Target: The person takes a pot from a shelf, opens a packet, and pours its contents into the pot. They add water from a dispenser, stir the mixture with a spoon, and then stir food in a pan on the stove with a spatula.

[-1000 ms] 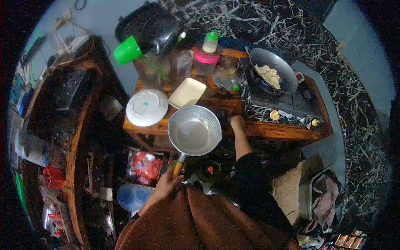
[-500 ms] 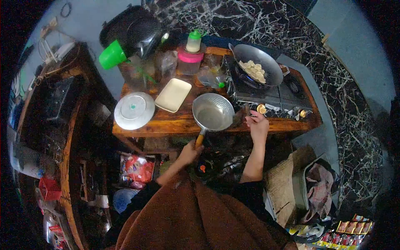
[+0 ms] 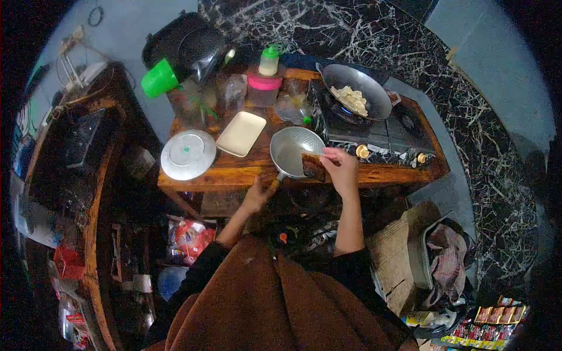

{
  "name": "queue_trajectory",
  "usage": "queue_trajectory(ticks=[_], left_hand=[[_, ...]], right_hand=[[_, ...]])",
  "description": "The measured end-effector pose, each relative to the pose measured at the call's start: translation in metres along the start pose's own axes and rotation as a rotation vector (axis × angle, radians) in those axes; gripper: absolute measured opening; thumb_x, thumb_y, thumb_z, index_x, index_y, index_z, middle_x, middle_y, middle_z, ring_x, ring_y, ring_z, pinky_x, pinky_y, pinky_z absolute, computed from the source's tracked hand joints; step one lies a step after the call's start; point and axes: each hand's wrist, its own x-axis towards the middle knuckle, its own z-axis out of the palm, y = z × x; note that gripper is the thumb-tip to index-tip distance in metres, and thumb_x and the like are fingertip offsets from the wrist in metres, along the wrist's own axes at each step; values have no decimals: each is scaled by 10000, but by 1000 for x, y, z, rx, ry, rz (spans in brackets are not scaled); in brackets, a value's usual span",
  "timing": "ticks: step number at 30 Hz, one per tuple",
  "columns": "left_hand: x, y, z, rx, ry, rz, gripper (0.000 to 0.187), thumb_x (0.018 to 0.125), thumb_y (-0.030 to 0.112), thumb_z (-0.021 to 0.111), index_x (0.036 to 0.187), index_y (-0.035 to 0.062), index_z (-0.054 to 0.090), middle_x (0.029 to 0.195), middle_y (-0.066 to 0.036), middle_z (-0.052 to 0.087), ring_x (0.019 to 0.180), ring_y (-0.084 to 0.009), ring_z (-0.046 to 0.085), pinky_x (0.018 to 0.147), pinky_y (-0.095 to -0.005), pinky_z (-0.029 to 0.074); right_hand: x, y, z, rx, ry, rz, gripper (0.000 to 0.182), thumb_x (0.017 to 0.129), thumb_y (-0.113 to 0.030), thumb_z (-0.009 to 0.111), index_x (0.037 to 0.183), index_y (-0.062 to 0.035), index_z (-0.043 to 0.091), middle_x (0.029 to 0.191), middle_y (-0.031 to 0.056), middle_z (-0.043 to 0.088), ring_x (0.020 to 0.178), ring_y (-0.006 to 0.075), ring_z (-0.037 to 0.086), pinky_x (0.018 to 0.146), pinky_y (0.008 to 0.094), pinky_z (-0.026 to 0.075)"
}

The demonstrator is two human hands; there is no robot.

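A silver saucepan [image 3: 285, 146] with a dimpled wall sits at the front edge of the wooden table, its handle pointing toward me. My left hand [image 3: 256, 196] is at that handle, fingers around it and thumb raised. Pinched in my right hand [image 3: 342, 167] is a flat, dark brown piece [image 3: 314, 167], which overlaps the saucepan's right side in this view; its kind does not show clearly. To the saucepan's left are a cream rectangular tray [image 3: 241, 134] and a round silver plate or lid [image 3: 188, 155].
A wok [image 3: 377, 90] with pale pieces of food [image 3: 351, 99] stands over a flame on the gas stove [image 3: 374, 137]. Behind the tray are a pink-lidded tub [image 3: 264, 82], a green-capped bottle [image 3: 269, 61] and a green cup [image 3: 158, 78]. A cardboard box [image 3: 389, 263] stands at lower right.
My right hand has moved left, bringing the brown piece from beside the saucepan to over its right side. My left hand has shifted slightly up and left, its thumb now raised.
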Motion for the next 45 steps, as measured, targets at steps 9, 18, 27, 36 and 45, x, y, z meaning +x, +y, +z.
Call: queue_trajectory(ticks=[9,18,27,36,45], left_hand=[[13,75,-2,-112,103,313,316,742,153,574,1017,29,480,972,-84,480,922,-164,434,796,-267,343],[14,105,15,-355,-17,282,116,726,102,585,803,17,604,988,-73,480,943,-137,433,811,-268,332],[13,113,18,-187,26,343,72,649,68,652,678,20,607,802,-47,516,814,-130,473,737,-257,367],[5,112,23,-413,-74,155,72,707,52,607,697,2,556,667,-10,560,628,-53,489,589,-190,386],[10,118,13,-289,-252,271,141,664,51,635,753,3,536,663,-29,573,605,-69,510,572,-221,408]], right_hand=[[-14,-19,9,231,-94,145,183,700,-45,591,871,17,573,793,69,594,703,103,548,643,229,432],[-31,-33,-4,306,-174,163,172,711,-53,583,872,6,569,811,57,588,708,97,542,644,219,431],[-36,-39,-9,172,-192,103,100,719,-70,578,789,1,581,672,53,588,608,95,542,555,215,419],[-43,-39,-12,56,-227,99,99,703,-73,598,746,8,561,651,33,565,602,75,526,556,223,418],[-47,-47,-19,-23,-357,66,113,676,-111,619,709,-5,601,618,79,593,542,116,554,524,231,426]])
